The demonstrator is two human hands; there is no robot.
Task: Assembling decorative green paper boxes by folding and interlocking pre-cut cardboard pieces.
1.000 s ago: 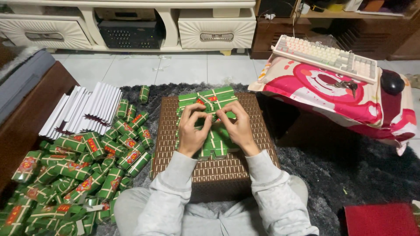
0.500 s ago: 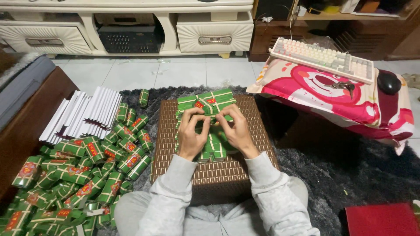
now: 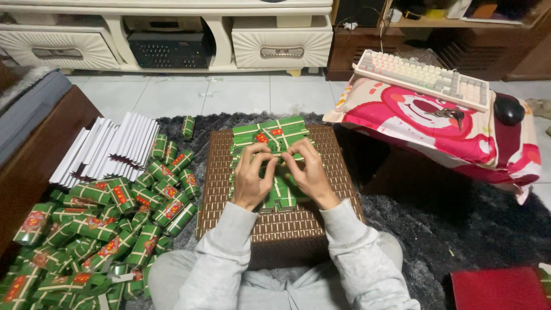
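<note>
Head view, looking down. Both hands meet at frame centre over a brown woven stool (image 3: pixel 321 172). Left hand (image 3: pixel 252 178) and right hand (image 3: pixel 307 172) have fingertips pressed together on one small green wrapper (image 3: pixel 274 162), pinching it between them; whether it is a fold or a tuck I cannot tell, the fingers cover it. Under and beyond the hands lies a flat stack of green sheets (image 3: pixel 270 131) with yellow lines and red marks, on the upper middle of the stool.

Doing this step well, as I judge it: keep the piece low over the stack, both thumbs close, crease along the printed lines, keep the wrists off the stack so the sheets stay squared.

Edges and room: the stack reaches the stool's far edge, with little bare weave beyond it. Bare weave shows at the stool's left and right sides and nearest the person. Lower left of frame, a heap of finished green rolls (image 3: pixel 103 229) spreads over the dark rug (image 3: pixel 459 229), close to the left elbow. White folded cards (image 3: pixel 109 149) lie at middle left. Upper right, a pink cushion (image 3: pixel 425 120) carries a keyboard (image 3: pixel 422 77) and mouse (image 3: pixel 508 108), well apart from the hands. Open rug at right
</note>
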